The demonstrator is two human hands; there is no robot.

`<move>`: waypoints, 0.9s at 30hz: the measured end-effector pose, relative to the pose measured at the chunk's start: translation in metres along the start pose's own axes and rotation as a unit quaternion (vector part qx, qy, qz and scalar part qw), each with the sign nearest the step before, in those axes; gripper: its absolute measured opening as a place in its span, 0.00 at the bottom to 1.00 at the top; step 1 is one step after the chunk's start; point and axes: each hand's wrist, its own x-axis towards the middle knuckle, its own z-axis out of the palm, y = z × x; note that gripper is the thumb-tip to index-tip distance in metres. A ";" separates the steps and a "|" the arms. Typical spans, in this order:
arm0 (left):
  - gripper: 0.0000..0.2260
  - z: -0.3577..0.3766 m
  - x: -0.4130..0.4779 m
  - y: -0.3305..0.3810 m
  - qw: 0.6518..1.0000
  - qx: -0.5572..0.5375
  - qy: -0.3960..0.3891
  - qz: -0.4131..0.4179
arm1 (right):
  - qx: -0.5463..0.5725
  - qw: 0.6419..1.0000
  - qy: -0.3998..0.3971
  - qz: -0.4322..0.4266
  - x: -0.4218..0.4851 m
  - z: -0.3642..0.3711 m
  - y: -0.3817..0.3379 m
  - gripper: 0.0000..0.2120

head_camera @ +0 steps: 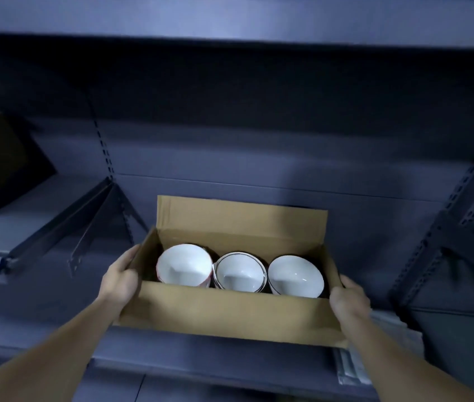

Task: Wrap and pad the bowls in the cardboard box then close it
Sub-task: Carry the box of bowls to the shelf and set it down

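Observation:
An open brown cardboard box (pixel 230 311) rests on a dark blue shelf, its back flap standing upright. Inside stand three white bowls in a row: a left bowl (pixel 184 264) with a reddish outside, a middle bowl (pixel 240 272) with a dark rim line, and a right bowl (pixel 295 275). They are bare, with no wrapping on them. My left hand (pixel 119 278) grips the box's left end, fingers over the side flap. My right hand (pixel 350 300) grips the box's right end.
The blue metal shelf (pixel 230 358) has a slotted upright and a slanted bracket (pixel 79 224) to the left, and more slotted uprights at right. A dark box (pixel 1 163) sits on the left shelf. Pale wrapping sheets (pixel 386 352) lie right of the box.

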 end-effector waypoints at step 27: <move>0.25 -0.022 0.070 -0.218 0.998 -0.049 -0.004 0.030 | 0.002 0.994 0.065 -0.084 -0.025 0.187 0.136 0.22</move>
